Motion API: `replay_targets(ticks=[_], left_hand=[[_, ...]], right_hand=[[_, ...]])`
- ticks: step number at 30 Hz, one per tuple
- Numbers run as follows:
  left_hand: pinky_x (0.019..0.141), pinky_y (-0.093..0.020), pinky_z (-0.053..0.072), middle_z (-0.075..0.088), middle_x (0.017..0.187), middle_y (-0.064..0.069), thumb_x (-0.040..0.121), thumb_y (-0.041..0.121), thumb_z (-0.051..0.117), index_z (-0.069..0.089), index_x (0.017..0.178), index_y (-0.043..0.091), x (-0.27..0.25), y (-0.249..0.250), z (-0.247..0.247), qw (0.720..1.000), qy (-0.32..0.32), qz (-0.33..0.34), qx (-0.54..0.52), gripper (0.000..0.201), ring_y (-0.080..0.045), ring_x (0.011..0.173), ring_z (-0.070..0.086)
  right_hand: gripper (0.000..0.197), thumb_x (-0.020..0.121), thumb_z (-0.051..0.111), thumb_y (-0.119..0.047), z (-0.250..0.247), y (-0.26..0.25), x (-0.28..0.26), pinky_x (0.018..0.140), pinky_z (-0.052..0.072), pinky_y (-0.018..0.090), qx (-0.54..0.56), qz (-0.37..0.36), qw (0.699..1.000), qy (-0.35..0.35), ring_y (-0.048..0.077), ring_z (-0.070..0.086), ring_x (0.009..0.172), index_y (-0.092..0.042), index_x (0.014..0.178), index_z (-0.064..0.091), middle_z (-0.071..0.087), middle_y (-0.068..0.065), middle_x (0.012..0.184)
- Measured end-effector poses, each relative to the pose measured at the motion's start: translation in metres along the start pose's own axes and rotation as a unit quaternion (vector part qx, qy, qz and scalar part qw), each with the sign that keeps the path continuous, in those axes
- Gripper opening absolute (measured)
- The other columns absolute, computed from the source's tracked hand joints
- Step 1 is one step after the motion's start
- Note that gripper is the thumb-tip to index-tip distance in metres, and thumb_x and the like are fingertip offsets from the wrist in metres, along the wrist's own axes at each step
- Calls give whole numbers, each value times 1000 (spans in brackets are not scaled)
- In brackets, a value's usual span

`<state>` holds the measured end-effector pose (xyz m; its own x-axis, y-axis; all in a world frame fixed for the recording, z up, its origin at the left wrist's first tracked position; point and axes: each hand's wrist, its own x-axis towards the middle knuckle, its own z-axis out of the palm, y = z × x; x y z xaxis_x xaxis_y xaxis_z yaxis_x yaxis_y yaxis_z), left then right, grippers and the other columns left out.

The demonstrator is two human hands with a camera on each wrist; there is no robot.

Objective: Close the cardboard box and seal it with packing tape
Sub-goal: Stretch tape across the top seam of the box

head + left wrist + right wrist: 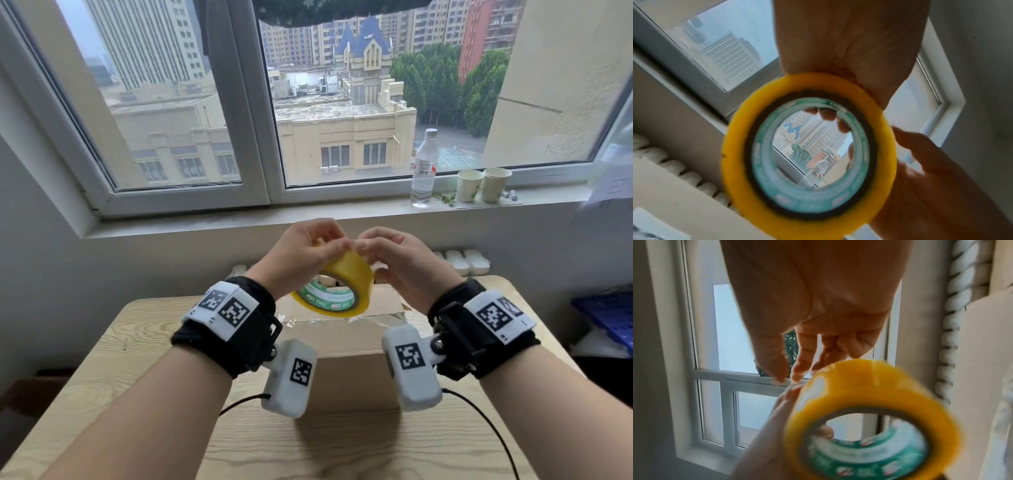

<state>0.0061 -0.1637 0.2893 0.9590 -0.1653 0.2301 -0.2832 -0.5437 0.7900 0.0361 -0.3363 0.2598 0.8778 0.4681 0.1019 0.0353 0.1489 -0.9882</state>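
A yellow packing tape roll (342, 291) with a green-printed core is held in the air above the cardboard box (352, 346). My left hand (329, 240) grips the roll at its top. In the left wrist view its fingertips (826, 113) curl inside the core of the roll (735, 162). My right hand (366, 245) has curled fingers whose tips meet at the roll's upper edge (869, 386). Thumb and forefinger (797, 369) pinch there; no loose tape end is visible. The box stands on the table with its top flaps down and clear tape (342, 318) crumpled along the seam.
The light wooden table (102, 359) carries the box in its middle. On the windowsill stand a water bottle (424, 168) and two paper cups (471, 185). A white radiator (459, 260) is behind the table. A blue crate (609, 315) sits at the right.
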Motion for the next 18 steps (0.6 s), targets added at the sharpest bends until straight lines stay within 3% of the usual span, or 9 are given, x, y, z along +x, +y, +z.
replay_targets(ticks=[1,3,4,7,9,11,13,15,18], left_hand=[[61,-27,44,58,77,-6,93,19,59,61,83,13,1,-1,-4,999,15,-16,-48,12,-17,68,53],[58,-28,47,57,82,-8,94,14,56,57,83,13,4,-2,-12,985,38,-49,-163,12,-20,69,54],[56,-26,48,57,81,-7,94,13,55,57,83,13,5,-1,-15,978,45,-56,-194,12,-19,68,54],[60,-28,51,61,83,-8,93,14,58,61,82,12,11,-1,-20,981,65,-49,-175,11,-21,73,56],[69,-29,51,65,83,-5,92,13,60,64,82,12,13,-4,-24,984,79,-36,-155,11,-17,77,58],[75,-22,51,68,82,-1,91,12,61,67,85,9,12,-10,-28,986,87,-24,-143,8,-10,78,61],[78,-17,52,72,85,-5,89,12,64,69,89,4,9,-16,-32,988,91,-12,-127,9,-8,80,64],[78,-18,52,73,87,-10,88,11,65,70,88,3,5,-18,-36,992,97,9,-84,10,-11,80,65],[68,-26,49,67,74,-2,90,15,62,67,82,13,6,-18,-40,994,59,38,84,10,-14,68,59]], right_hand=[[24,69,73,-21,-2,2,0,68,50,23,-19,-4,1000,-12,12,63,76,-21,91,66,66,-3,85],[59,62,81,-14,-1,6,1,86,54,32,-92,11,995,-49,19,66,99,-21,115,57,67,3,108],[60,64,82,-8,3,8,1,89,54,37,-133,14,989,-57,22,66,100,-19,116,56,68,7,108],[32,73,76,0,9,10,5,89,53,45,-209,-8,978,-17,22,67,90,-17,96,62,69,6,92],[26,73,75,-6,8,6,8,88,53,48,-250,-21,968,6,25,68,89,-17,92,62,69,7,89],[26,67,69,-16,5,2,11,82,54,52,-290,-27,956,17,32,67,86,-13,91,61,69,15,88],[28,62,61,-21,4,-2,14,79,54,50,-324,-30,945,28,34,65,83,-11,87,60,68,18,86],[21,67,61,-17,2,-1,19,76,55,45,-360,-34,931,48,32,64,81,-12,88,58,66,14,83],[20,79,60,-10,0,0,24,74,53,39,-424,-33,899,104,25,62,81,-19,96,56,62,3,83]])
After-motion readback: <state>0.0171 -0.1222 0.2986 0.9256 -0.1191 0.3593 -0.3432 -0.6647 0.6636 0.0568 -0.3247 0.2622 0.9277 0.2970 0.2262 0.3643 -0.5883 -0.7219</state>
